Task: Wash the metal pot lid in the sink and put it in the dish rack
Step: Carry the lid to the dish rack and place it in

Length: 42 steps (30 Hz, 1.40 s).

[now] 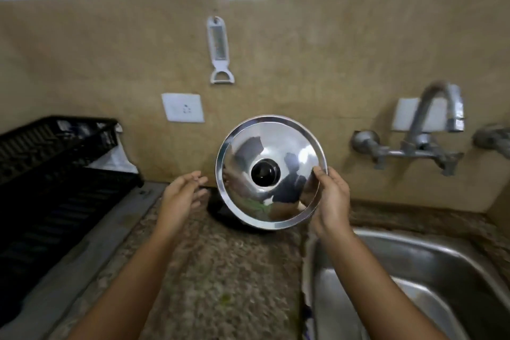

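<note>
My right hand (329, 203) grips metal pot lid (271, 172) by right rim, held upright above counter (220, 270), left of sink (414, 270). My left hand (182, 196) empty, fingers spread, near lid. Dish rack (55, 174) far left.

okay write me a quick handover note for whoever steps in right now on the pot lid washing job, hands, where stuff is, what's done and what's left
Right hand: grips the metal pot lid by its right rim, held up over the counter, knob side facing the camera.
Left hand: open and empty, just left of the lid, not touching it.
Sink: lower right, below the tap; no water seen running.
Dish rack: on the left, black.
A dark item sits on the counter behind the lid; cannot tell what it is.
Done: lid picked up.
Left: carry it to the sink, wash it, put it in the dish rack.
</note>
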### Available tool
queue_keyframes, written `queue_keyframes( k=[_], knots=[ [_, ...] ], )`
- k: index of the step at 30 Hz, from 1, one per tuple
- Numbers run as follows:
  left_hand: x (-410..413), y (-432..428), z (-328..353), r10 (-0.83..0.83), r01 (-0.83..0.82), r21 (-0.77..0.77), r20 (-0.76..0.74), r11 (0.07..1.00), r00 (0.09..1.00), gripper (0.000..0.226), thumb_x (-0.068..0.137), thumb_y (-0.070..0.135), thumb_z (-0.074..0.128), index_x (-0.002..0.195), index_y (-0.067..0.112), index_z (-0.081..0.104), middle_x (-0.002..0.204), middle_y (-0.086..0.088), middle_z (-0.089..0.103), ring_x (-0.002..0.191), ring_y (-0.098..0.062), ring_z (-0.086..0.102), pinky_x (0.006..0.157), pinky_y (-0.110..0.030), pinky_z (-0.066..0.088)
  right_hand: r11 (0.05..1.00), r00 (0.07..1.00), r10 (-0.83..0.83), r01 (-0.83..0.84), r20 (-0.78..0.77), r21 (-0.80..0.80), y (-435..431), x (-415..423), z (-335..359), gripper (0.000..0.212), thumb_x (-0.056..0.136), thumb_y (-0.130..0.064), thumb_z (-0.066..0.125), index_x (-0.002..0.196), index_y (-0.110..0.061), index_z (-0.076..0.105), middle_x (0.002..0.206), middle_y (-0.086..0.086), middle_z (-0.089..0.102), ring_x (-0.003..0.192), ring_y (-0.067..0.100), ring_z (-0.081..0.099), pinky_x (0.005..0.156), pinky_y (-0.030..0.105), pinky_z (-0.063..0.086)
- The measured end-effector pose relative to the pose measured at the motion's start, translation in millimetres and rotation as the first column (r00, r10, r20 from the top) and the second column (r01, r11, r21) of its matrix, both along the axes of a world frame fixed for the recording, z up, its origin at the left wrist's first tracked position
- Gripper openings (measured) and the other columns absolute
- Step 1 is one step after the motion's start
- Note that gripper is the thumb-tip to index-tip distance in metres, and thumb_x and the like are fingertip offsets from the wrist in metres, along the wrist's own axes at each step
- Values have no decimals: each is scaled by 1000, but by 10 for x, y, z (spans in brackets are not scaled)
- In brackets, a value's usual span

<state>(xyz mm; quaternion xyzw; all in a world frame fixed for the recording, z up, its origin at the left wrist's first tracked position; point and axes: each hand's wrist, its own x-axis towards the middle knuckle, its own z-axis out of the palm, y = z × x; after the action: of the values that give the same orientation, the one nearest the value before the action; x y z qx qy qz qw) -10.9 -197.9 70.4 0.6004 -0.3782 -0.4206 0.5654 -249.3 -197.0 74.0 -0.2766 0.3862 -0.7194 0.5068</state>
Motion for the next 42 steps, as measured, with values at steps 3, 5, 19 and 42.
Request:
queue_keyframes(
  k=[3,5,19,42],
  knots=[
    [917,-86,154,82,-82,-50,2,995,997,23,98,17,48,117,14,58,118,-9,66,82,-10,62,75,-25,48,999,996,44,-45,71,8,-275,829,193,25,94,-7,52,74,-19,61,51,-9,58,49,11,53,50,22,43],
    [1447,-105,288,145,-144,-51,11,988,989,27,98,17,48,121,8,58,115,-8,65,84,-11,62,68,-19,49,998,995,68,-67,74,-5,-430,1377,297,24,94,-8,52,74,-18,59,49,-9,56,48,12,49,48,23,41],
    [4108,-507,859,336,-279,-192,436,941,835,15,94,25,51,105,25,62,111,-3,69,104,-20,63,97,-39,48,978,976,178,-189,-123,-88,-1567,4163,820,16,95,-5,46,87,-9,60,76,5,58,71,18,54,64,27,44],
    [5062,-1007,605,346,-322,-129,410,938,844,24,93,31,51,113,21,62,108,2,66,100,-18,62,94,-40,50,947,893,278,-317,-355,-56,-3017,6139,761,28,95,-4,43,73,-18,53,60,1,40,51,13,35,46,26,30]
  ],
)
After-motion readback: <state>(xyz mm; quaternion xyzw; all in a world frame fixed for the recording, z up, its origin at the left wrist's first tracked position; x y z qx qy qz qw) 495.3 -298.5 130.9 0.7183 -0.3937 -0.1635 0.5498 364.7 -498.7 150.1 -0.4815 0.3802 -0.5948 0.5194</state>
